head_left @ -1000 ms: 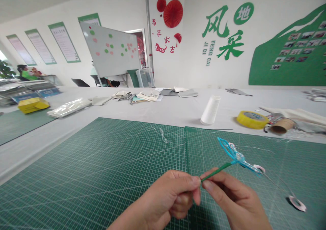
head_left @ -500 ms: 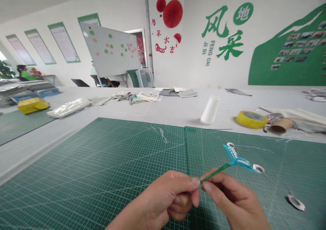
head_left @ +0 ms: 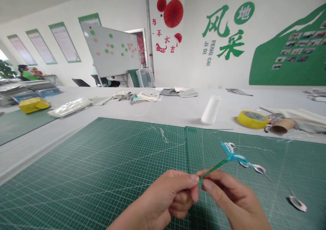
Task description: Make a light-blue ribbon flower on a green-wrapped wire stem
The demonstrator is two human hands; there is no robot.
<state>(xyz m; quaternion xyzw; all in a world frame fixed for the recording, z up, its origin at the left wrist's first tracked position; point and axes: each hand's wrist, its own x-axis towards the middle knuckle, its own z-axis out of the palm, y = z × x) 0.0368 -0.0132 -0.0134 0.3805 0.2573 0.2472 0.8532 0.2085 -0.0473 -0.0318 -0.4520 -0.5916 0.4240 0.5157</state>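
Observation:
Between thumb and forefinger, my left hand (head_left: 175,192) pinches the lower end of a green stem (head_left: 214,169). My right hand (head_left: 229,192) is curled close beside it, its forefinger behind the stem and its thumb just below. At the stem's upper end is a blue forked piece (head_left: 235,156) with a row of white beads along each arm. Pale oval rings lie near it on the mat, one (head_left: 259,169) by the tip of the right arm and another (head_left: 297,203) farther right, with thin threads running between them.
Green cutting mats (head_left: 114,165) cover the near table. Behind them stand a white thread cone (head_left: 211,110), yellow tape (head_left: 252,119) and a cardboard tube (head_left: 282,125). Fabric scraps (head_left: 147,95) lie farther back; a yellow box (head_left: 34,105) is at left. A person (head_left: 29,74) sits far left.
The blue forked piece has shifted slightly left and up, and the stem has tilted with it. An oval ring behind it shows more. My right thumb and forefinger look slightly farther apart.

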